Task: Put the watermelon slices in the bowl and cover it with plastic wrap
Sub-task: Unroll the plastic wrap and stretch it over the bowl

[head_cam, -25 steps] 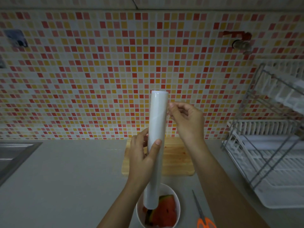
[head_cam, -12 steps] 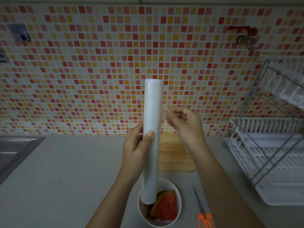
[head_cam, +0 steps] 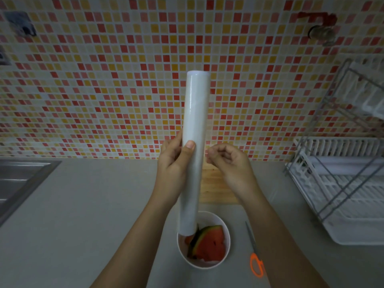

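Grey counter (head_cam: 87, 204) | bowl (head_cam: 225, 252): watermelon slices (head_cam: 209, 244) | left hand (head_cam: 172, 163) grips wrap roll (head_cam: 195, 125) | right hand (head_cam: 230, 163) pinched narrow

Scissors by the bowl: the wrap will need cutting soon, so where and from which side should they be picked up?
Take the scissors by the orange handle loops, the end nearest the person. The blades point away toward the wall, and the right forearm partly covers the loops, so a right-hand grip from above suits best.
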Action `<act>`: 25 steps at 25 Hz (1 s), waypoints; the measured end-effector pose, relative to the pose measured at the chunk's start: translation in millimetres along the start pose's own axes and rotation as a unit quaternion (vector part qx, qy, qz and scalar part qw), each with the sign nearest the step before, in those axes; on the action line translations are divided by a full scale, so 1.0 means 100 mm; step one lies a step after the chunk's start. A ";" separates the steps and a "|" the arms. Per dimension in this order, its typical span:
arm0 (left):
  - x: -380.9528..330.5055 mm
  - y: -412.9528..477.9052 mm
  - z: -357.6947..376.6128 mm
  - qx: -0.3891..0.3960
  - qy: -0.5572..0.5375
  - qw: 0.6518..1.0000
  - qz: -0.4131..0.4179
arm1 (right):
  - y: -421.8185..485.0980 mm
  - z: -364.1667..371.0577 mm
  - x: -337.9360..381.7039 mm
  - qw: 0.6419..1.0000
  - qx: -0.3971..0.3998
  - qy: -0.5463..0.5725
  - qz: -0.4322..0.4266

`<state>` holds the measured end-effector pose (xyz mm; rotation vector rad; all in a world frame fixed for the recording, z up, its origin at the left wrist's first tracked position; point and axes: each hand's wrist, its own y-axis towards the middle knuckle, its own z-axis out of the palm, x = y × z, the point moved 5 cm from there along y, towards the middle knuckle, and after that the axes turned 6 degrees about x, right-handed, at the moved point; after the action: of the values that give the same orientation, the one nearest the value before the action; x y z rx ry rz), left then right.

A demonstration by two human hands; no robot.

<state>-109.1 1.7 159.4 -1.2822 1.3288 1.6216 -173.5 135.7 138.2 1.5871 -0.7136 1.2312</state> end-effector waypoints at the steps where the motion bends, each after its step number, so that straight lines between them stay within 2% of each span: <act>1: 0.00 0.03 0.00 0.006 -0.003 1.000 -0.004 | 0.03 -0.04 -0.01 0.999 -0.029 -0.024 0.000; 4: 0.01 0.08 0.02 0.013 -0.007 1.000 -0.007 | 0.01 -0.09 -0.07 0.997 -0.072 -0.016 -0.001; 6: 0.00 0.12 0.02 0.006 -0.011 1.000 0.000 | -0.07 -0.04 -0.12 0.999 -0.032 0.021 0.014; 9: -0.05 0.16 0.01 0.007 -0.033 0.999 0.007 | -0.17 0.07 -0.16 0.996 0.063 -0.064 -0.007; 13: -0.07 0.17 0.05 0.027 -0.076 0.997 -0.002 | -0.20 -0.07 -0.22 0.998 -0.001 -0.069 -0.006; 16: -0.10 0.19 0.06 0.022 -0.081 0.996 0.004 | -0.33 0.00 -0.32 0.997 0.066 -0.006 0.040; 19: -0.10 0.23 0.04 0.021 -0.104 0.994 -0.001 | -0.45 0.09 -0.42 0.987 0.142 -0.049 0.056; 23: -0.16 0.25 0.06 0.045 -0.125 0.991 0.021 | -0.47 -0.03 -0.51 0.995 0.073 -0.048 0.040; 25: -0.18 0.25 0.05 0.041 -0.137 0.989 0.024 | -0.53 0.00 -0.57 0.995 0.082 0.001 0.060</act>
<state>-128.5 1.3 184.3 -0.9460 1.2487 1.6895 -145.9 148.5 66.6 1.6970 -0.7296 1.4094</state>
